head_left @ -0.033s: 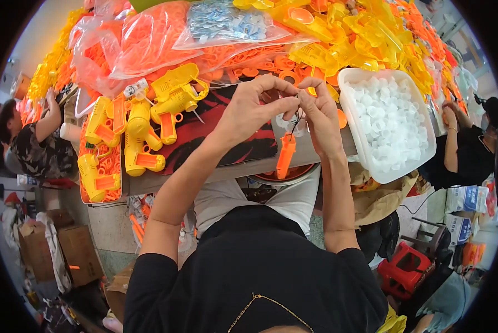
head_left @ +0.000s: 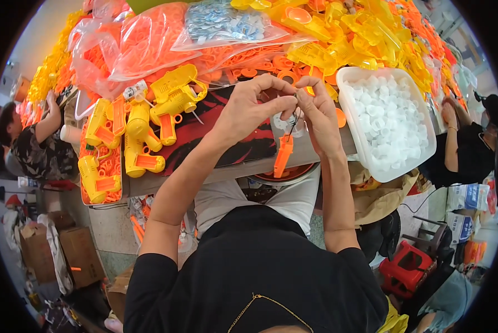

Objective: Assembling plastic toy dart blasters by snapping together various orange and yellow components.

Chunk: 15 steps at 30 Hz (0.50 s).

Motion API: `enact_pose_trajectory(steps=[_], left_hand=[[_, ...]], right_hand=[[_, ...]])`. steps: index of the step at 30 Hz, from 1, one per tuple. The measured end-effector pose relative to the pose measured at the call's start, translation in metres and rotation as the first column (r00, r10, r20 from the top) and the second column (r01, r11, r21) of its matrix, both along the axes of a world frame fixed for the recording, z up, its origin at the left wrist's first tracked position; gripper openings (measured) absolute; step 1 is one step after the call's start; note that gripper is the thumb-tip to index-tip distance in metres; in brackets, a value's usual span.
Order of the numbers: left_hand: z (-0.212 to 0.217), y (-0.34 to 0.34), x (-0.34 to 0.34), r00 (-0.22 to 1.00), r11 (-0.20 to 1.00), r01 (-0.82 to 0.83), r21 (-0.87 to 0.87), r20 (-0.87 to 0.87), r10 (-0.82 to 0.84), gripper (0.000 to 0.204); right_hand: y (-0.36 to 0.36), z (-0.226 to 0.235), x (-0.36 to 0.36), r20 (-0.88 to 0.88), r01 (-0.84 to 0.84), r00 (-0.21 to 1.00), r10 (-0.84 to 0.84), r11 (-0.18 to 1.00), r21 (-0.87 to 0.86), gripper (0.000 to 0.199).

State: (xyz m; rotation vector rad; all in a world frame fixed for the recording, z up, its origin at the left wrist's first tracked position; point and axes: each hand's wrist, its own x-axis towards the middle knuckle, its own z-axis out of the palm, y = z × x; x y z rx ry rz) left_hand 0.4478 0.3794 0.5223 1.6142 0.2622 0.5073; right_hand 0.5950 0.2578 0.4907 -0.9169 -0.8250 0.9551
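Observation:
My left hand point(head_left: 249, 111) and my right hand point(head_left: 318, 119) meet fingertip to fingertip above the table's near edge. Between them they pinch a thin dark wire, and an orange plastic piece point(head_left: 283, 155) dangles from it. What exactly sits between the fingertips is too small to tell. Just left of my hands lie several yellow toy guns point(head_left: 149, 119) with orange triggers, on a red and black table top point(head_left: 215, 139). A white tray point(head_left: 383, 176) full of small white caps stands right next to my right hand.
Clear bags of orange rings point(head_left: 127, 50) and of pale blue parts point(head_left: 221, 22) lie behind, with a heap of yellow parts point(head_left: 371, 39). One co-worker sits at the left point(head_left: 35, 147), another at the right point(head_left: 465, 144). Below are cardboard boxes point(head_left: 54, 250) and a red stool point(head_left: 404, 269).

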Motion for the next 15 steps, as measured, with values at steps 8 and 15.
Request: enact_pose_trajectory(steps=[8,15], left_hand=[[-0.017,0.006,0.004,0.991,0.926,0.101,-0.363,0.124,-0.06,0.02],[-0.022,-0.004,0.011,0.989,0.951,-0.067,-0.302,0.105,0.103,0.017]], right_hand=[[-0.012,0.021,-0.019,0.147,0.088,0.985,-0.089,0.996,0.019,0.02],[0.002,-0.007,-0.027,0.633,0.544,0.461,-0.621,0.762,0.352,0.026]])
